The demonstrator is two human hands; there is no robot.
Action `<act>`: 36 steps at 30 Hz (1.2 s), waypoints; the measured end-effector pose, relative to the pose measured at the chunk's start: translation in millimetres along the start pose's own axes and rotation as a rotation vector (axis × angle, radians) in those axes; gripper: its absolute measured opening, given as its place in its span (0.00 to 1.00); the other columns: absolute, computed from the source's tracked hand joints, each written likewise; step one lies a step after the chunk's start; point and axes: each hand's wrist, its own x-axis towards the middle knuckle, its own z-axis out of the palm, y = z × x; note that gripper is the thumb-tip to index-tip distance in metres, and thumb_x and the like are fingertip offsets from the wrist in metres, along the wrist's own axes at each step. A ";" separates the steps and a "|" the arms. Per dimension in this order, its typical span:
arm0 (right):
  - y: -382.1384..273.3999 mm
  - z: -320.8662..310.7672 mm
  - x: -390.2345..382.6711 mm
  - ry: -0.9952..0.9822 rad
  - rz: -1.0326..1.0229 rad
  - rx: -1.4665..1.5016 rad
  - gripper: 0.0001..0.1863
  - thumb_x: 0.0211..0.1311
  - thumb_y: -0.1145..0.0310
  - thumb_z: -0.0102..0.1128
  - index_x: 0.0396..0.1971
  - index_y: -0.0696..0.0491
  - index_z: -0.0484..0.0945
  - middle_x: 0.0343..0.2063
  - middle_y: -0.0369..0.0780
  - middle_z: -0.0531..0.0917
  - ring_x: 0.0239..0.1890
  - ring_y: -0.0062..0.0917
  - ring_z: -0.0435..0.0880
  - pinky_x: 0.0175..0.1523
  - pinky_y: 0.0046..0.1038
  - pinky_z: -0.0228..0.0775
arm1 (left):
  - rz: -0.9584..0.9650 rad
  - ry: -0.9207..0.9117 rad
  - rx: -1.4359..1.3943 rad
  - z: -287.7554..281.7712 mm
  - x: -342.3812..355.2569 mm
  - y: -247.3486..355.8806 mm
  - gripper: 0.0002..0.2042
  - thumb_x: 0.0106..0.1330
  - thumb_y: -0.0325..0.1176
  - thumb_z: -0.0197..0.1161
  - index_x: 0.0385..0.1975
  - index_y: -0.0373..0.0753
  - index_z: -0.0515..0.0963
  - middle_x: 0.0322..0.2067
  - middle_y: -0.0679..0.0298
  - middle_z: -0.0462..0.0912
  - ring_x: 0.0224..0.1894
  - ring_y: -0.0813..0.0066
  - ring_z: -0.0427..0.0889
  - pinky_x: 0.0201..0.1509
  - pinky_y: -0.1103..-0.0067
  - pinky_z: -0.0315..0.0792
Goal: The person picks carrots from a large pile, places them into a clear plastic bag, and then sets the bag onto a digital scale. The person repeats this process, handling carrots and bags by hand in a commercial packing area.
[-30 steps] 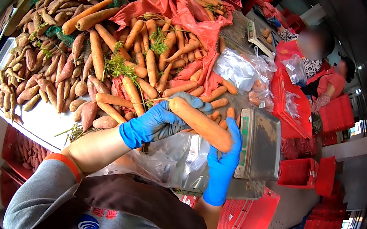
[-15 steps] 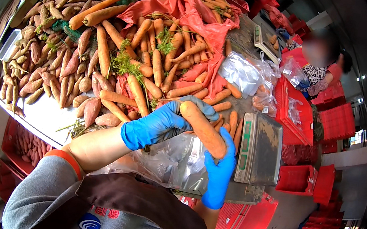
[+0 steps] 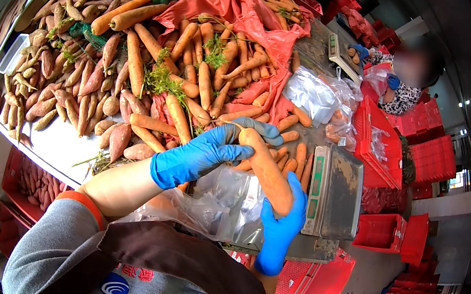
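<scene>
Nearest is the person's brown apron (image 3: 181,255), with a grey sleeve (image 3: 57,242) to the left; just beyond, clear plastic bags (image 3: 211,205) lie crumpled along the near edge of the table. Above them a thick orange carrot (image 3: 268,180) is held between two blue-gloved hands, slanting from its stem end at the far left to its blunt tip at the near right. The left hand (image 3: 203,153) closes round the stem end, thumb at the side and fingers passing behind; the right hand (image 3: 287,220) cups the blunt tip, thumb on the near side and fingers behind. How hard either presses cannot be told. The carrot looks stiff and fairly weighty for a root, likely secure in gloves if dry, though it could snap or bruise if bent or dropped; the thick middle would be the soundest hold, while the thin stem would bear little. Right of the hands sits a platform scale (image 3: 342,194), with loose carrots (image 3: 301,157) just left of it. To the left spreads a heap of sweet potatoes (image 3: 88,105); farther off, a carrot heap (image 3: 202,83) with green leafy tops (image 3: 165,82) rests on a red plastic sheet (image 3: 209,4). At the far right, beyond a red crate (image 3: 364,146), a co-worker's patterned sleeve (image 3: 404,100) shows.
</scene>
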 end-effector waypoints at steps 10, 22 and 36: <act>-13.7 -2.2 -6.7 0.043 -0.054 -0.084 0.34 0.35 0.77 0.65 0.52 0.52 0.72 0.42 0.45 0.75 0.45 0.36 0.77 0.49 0.33 0.69 | -0.017 0.164 -0.023 2.9 5.3 -7.5 0.20 0.62 0.47 0.57 0.43 0.35 0.73 0.45 0.60 0.78 0.42 0.78 0.77 0.39 0.85 0.71; -14.7 -3.3 -7.5 -0.013 -0.057 -0.020 0.32 0.35 0.76 0.66 0.50 0.54 0.73 0.42 0.45 0.77 0.44 0.35 0.78 0.48 0.32 0.69 | -0.132 0.225 -0.023 5.6 -1.0 13.8 0.20 0.66 0.51 0.50 0.36 0.37 0.76 0.36 0.63 0.82 0.24 0.85 0.74 0.23 0.89 0.64; -4.0 2.5 -12.6 -0.088 0.089 0.167 0.30 0.41 0.78 0.63 0.51 0.57 0.71 0.45 0.44 0.78 0.46 0.28 0.78 0.51 0.28 0.68 | -0.036 0.134 0.126 1.2 -8.7 8.0 0.15 0.64 0.42 0.57 0.42 0.38 0.74 0.42 0.66 0.80 0.35 0.87 0.75 0.29 0.92 0.64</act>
